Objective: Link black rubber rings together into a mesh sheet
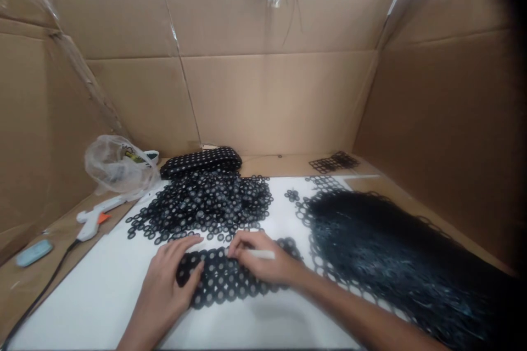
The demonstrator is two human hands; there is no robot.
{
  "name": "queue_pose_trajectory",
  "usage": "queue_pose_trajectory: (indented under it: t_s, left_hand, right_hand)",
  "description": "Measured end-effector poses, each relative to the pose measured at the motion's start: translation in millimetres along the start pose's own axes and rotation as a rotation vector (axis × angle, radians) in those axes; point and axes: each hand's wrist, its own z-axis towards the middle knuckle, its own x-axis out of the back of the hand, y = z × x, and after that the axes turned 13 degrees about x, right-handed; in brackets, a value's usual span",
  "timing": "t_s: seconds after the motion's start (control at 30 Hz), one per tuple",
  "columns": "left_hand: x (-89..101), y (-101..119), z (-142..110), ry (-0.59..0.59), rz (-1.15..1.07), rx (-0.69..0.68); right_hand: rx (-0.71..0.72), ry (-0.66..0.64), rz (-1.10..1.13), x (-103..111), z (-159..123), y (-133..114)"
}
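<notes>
On the white board [90,296], near side: black ring panel [220,282], several rows joined; loose rings [206,208] heaped beyond, not worked in. Left hand [161,279] spreads its fingers over the panel's left end; right hand [274,269] grips a white stick [263,254]. Glue gun [93,222] left. Cardboard walls [267,98] enclose everything.
</notes>
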Motion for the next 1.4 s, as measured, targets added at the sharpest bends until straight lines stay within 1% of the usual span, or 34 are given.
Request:
queue_pose_trajectory:
  t_s: [0.03,0.1,0.13,0.2,0.23,0.3,0.37,0.47,0.6,0.67,0.77,0.9,0.93,1.1,1.2,1.33,1.4]
  left_hand:
    - [-1.7,6.3,2.8,-0.026,0.020,-0.054]
    - [-5.7,20.3,11.6,-0.140,0.017,-0.109]
    - [-7.6,26.9,17.9,-0.212,0.008,-0.114]
    - [-10.1,36.9,33.4,-0.395,-0.012,-0.082]
    - [-10.5,40.1,41.9,-0.493,-0.017,-0.054]
    - [-10.1,43.1,58.9,-0.634,-0.010,-0.015]
    - [-9.1,43.1,74.1,-0.697,0.002,-0.016]
    - [-8.4,41.4,91.0,-0.740,0.008,-0.042]
    - [-11.6,38.2,99.6,-0.779,0.012,-0.069]
    - [-15.1,35.2,98.1,-0.781,-0.007,-0.092]
    - [-20.2,29.1,91.8,-0.741,-0.019,-0.125]
    - [-21.8,22.6,84.4,-0.675,0.027,-0.183]
    - [-21.4,21.7,83.3,-0.664,0.031,-0.192]
    - [-18.0,19.1,80.5,-0.652,0.043,-0.225]
    - [-16.3,16.6,80.9,-0.621,0.070,-0.222]
    - [-15.5,14.7,84.4,-0.628,0.073,-0.207]
    - [-15.2,15.5,85.9,-0.643,0.081,-0.193]
  right_hand:
    - [0.017,0.001,-0.019,-1.0,-1.1,-0.9]
    - [0.043,0.000,-0.049,-1.5,-2.3,-3.1]
    - [0.056,-0.005,-0.053,-0.6,-2.2,-4.0]
    - [0.066,-0.021,-0.025,3.9,-0.7,-5.3]
    - [0.050,-0.031,0.002,7.4,0.5,-5.4]
    - [-0.031,-0.030,0.062,15.6,2.7,-4.5]
    - [-0.119,0.004,0.111,23.4,3.5,-2.0]
    - [-0.164,0.066,0.145,29.7,1.8,3.5]
    - [-0.171,0.066,0.078,29.4,-2.4,8.7]
    - [-0.162,0.044,0.020,28.1,-4.5,7.6]
    - [-0.144,0.017,-0.035,26.3,-8.6,-0.2]
    - [-0.054,-0.005,-0.137,23.4,-14.3,-14.4]
    - [-0.028,-0.020,-0.149,22.5,-15.1,-16.3]
    - [-0.014,-0.037,-0.115,16.7,-13.3,-14.1]
    - [-0.059,-0.029,-0.067,17.2,-12.0,-11.9]
    - [-0.208,0.100,0.036,26.2,-17.2,-10.4]
    - [-0.254,0.121,0.046,31.0,-20.7,-9.3]
